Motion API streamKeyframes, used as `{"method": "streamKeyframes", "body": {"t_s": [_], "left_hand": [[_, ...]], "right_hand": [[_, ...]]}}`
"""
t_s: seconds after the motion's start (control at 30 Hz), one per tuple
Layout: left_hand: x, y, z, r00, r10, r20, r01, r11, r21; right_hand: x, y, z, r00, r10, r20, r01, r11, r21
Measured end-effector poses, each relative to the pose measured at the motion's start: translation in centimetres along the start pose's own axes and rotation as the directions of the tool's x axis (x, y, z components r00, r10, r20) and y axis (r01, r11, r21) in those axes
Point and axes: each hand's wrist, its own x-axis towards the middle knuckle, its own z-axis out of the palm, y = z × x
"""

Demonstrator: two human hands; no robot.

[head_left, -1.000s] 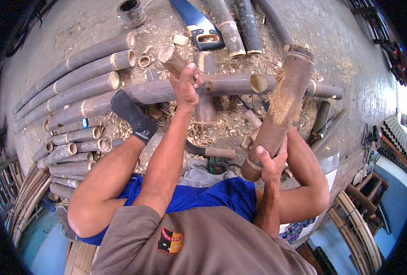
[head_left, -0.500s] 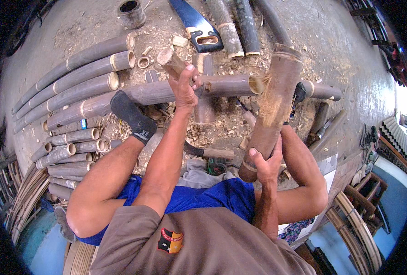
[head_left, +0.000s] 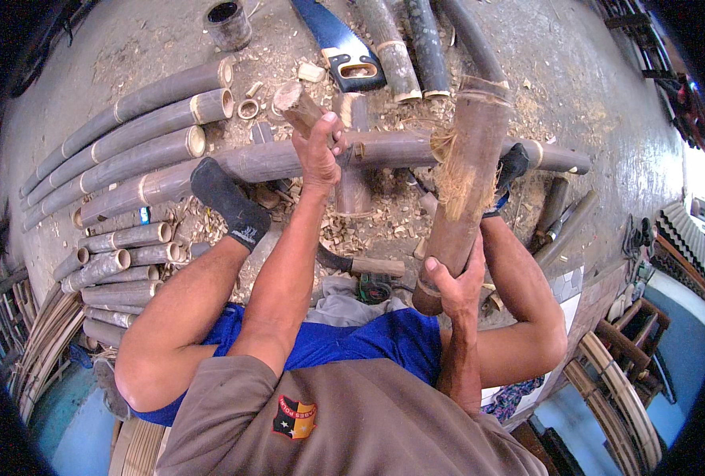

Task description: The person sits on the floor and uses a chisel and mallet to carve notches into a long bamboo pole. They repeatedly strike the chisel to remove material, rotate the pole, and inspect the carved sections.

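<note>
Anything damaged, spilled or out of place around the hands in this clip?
Yes. The bamboo pole in the right hand is frayed near its top, with loose fibres hanging down its side. Wood chips lie scattered over the floor below the left hand, which holds a short wooden stick.

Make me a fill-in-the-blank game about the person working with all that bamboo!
1. The right hand holds a thick bamboo pole near its ____ end.
2. The left hand has its grip on a short ____ stick.
3. The saw lying on the ground has a ____ blade.
4. The person's shorts are ____.

Missing words: lower; wooden; blue; blue
</note>
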Motion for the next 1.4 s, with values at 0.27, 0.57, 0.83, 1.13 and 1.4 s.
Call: {"method": "streamKeyframes", "body": {"t_s": [0.27,0.57,0.83,1.13,1.4], "left_hand": [[0.0,-0.5,0.5,1.000,0.006,-0.010,-0.005,0.994,0.113],[-0.2,-2.1,0.6,0.997,0.011,0.073,-0.031,0.960,0.280],[0.6,-3.5,1.6,0.991,0.036,0.130,-0.079,0.935,0.345],[-0.1,-1.7,1.3,0.999,0.001,0.042,-0.014,0.952,0.306],[1.3,-2.8,0.4,1.000,0.020,0.007,-0.021,0.967,0.255]], "right_hand": [[3.6,-5.5,-0.2,0.940,-0.339,0.047,0.341,0.916,-0.212],[13.9,-17.6,0.3,0.740,-0.416,0.529,0.672,0.408,-0.618],[15.6,-24.2,-1.0,0.508,-0.832,0.223,0.784,0.340,-0.519],[16.6,-24.9,0.0,0.511,-0.757,0.408,0.815,0.275,-0.510],[15.0,-23.5,0.8,0.610,-0.356,0.707,0.762,0.019,-0.648]]}}
